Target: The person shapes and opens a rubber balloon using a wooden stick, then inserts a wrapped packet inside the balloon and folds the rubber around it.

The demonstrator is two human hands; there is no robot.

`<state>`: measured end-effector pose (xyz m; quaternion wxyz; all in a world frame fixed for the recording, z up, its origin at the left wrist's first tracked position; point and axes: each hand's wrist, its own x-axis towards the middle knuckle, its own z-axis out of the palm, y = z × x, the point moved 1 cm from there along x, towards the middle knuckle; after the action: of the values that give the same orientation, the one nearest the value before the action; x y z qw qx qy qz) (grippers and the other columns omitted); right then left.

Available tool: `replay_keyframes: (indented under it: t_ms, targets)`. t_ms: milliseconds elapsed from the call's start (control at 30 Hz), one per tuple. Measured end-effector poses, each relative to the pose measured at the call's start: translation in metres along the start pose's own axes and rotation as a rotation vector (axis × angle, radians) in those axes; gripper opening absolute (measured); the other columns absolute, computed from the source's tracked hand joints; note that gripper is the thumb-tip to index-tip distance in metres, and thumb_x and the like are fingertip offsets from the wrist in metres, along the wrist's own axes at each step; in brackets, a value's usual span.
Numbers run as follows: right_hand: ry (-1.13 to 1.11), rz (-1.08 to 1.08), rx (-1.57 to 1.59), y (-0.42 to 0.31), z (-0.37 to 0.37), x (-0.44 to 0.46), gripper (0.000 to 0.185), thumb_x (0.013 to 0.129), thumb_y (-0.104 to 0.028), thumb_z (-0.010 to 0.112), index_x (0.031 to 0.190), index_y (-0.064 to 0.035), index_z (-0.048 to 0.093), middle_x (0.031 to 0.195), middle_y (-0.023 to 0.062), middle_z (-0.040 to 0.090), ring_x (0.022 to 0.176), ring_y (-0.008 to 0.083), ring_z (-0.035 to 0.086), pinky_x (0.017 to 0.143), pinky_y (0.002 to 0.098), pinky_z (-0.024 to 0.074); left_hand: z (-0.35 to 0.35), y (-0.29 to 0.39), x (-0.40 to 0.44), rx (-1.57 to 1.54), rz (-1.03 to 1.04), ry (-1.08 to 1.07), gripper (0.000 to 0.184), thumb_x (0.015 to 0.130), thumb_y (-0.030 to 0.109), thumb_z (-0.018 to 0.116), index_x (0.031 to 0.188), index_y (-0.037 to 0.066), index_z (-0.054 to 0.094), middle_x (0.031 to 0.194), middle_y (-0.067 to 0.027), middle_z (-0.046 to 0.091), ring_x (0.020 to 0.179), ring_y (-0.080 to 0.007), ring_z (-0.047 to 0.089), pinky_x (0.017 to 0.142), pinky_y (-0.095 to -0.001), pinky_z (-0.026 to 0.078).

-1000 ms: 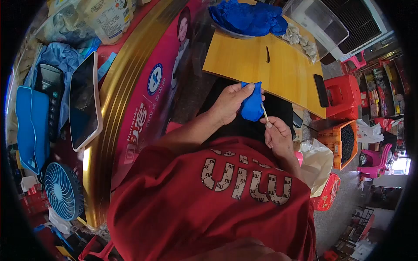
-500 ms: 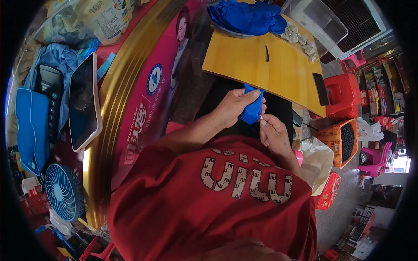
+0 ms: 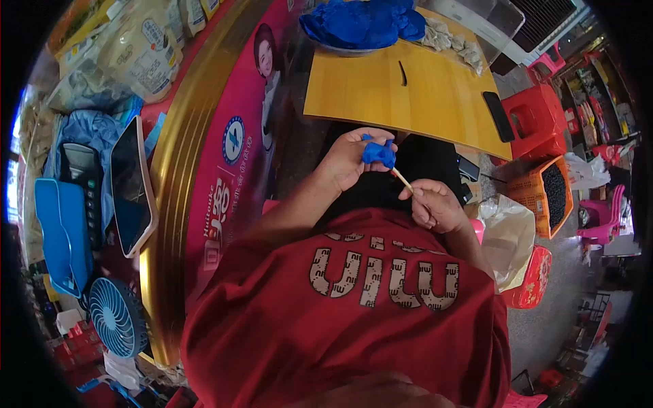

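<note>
Between both hands is a small piece of crumpled blue material, bunched around the end of a thin pale stick. My left hand has its fingers wrapped round the blue material from the left. Lower right, my right hand pinches the stick near its lower end. Beyond the hands lies a yellow wooden board. On its far edge sits a dish heaped with blue pieces, beside a pile of pale crumpled pieces. A black phone rests at the board's right edge.
A gold-edged counter runs along the left, with a tablet, a blue tray and a blue fan. To the right are a red stool, an orange crate and a pale bag.
The blue piece, earlier hanging as a flat sheet, is now bunched smaller around the stick. More of the stick shows. The whole view has shifted slightly.
</note>
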<state>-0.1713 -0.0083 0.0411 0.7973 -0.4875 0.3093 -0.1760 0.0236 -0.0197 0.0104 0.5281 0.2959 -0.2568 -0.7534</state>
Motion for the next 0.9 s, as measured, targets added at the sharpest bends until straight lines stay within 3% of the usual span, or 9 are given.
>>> replay_keyframes:
  t_ms: [100,200,233,367,600,733,800,833,900]
  targets:
    - [0.029,-0.008,0.185,0.002,-0.002,0.002,0.021,0.085,-0.015,0.037,0.088,0.0019,0.05,0.041,0.0012,0.037,0.03,0.0064,0.028,0.031,0.0186,0.0243,0.009,-0.002,-0.001,0.121,0.352,0.125,0.036,0.084,0.03,0.04,0.105,0.001,0.046,0.1,-0.0129,0.05,0.09,-0.0194,0.051,0.076,-0.0291,0.044]
    - [0.053,-0.014,0.203,0.002,-0.003,0.003,0.021,0.085,-0.015,0.038,0.087,0.0013,0.05,0.041,0.0011,0.036,0.03,0.0063,0.027,0.031,0.0187,0.0244,0.005,0.008,-0.001,-0.087,0.349,-0.075,0.037,0.085,0.03,0.039,0.106,0.001,0.045,0.101,-0.0121,0.051,0.091,-0.0189,0.05,0.077,-0.0288,0.043]
    - [0.053,-0.018,0.209,0.002,-0.003,0.002,0.021,0.085,-0.015,0.038,0.087,0.0013,0.05,0.041,0.0011,0.036,0.03,0.0063,0.027,0.031,0.0187,0.0244,0.011,0.012,-0.006,-0.136,0.336,-0.135,0.031,0.084,0.022,0.043,0.106,0.0,0.046,0.099,-0.0122,0.051,0.089,-0.0184,0.051,0.077,-0.0285,0.043]
    - [0.085,0.003,0.104,0.002,0.0,0.003,0.021,0.085,-0.016,0.038,0.087,0.0005,0.05,0.041,0.0007,0.036,0.031,0.0061,0.028,0.032,0.0184,0.025,0.011,0.002,-0.003,0.084,0.261,-0.037,0.029,0.079,0.01,0.051,0.105,0.0,0.047,0.096,-0.0119,0.053,0.084,-0.0171,0.054,0.076,-0.0268,0.043]
    - [0.171,-0.045,0.038,0.002,0.004,0.008,0.02,0.084,-0.016,0.039,0.087,0.0004,0.05,0.043,0.0003,0.037,0.033,0.0054,0.03,0.032,0.0178,0.0257,0.013,0.0,-0.005,0.114,0.288,-0.043,0.027,0.079,0.013,0.052,0.103,0.001,0.048,0.094,-0.0106,0.054,0.082,-0.0156,0.054,0.074,-0.0264,0.043]
    - [0.216,-0.095,0.063,-0.003,0.006,0.008,0.02,0.084,-0.016,0.04,0.087,0.0005,0.05,0.044,0.0003,0.037,0.033,0.0054,0.03,0.032,0.0179,0.0263,0.018,-0.002,-0.008,0.181,0.23,-0.097,0.028,0.081,0.021,0.049,0.101,0.001,0.048,0.09,-0.0091,0.055,0.075,-0.0129,0.054,0.067,-0.025,0.044]
    - [0.201,-0.067,0.02,-0.001,0.005,0.008,0.02,0.084,-0.016,0.04,0.088,0.0007,0.05,0.044,0.0002,0.037,0.034,0.0055,0.03,0.032,0.018,0.0266,0.023,0.004,-0.012,0.177,0.268,0.048,0.027,0.082,0.024,0.047,0.098,0.003,0.049,0.083,-0.0079,0.055,0.062,-0.0102,0.052,0.055,-0.021,0.043]
    - [0.2,-0.065,0.018,-0.002,0.006,0.007,0.02,0.084,-0.016,0.04,0.088,0.0007,0.05,0.044,0.0002,0.037,0.034,0.0055,0.03,0.032,0.018,0.0266,0.022,0.005,-0.012,0.175,0.269,0.05,0.027,0.082,0.024,0.047,0.098,0.003,0.049,0.083,-0.0079,0.055,0.062,-0.0102,0.052,0.055,-0.021,0.043]
    - [0.191,-0.103,0.016,-0.002,0.008,0.007,0.02,0.084,-0.015,0.04,0.089,0.0008,0.05,0.045,0.0002,0.036,0.034,0.0054,0.03,0.032,0.0178,0.0265,0.02,0.007,-0.012,0.209,0.217,0.044,0.026,0.084,0.027,0.043,0.091,0.004,0.051,0.067,-0.0044,0.053,0.046,-0.0063,0.045,0.04,-0.0163,0.035]
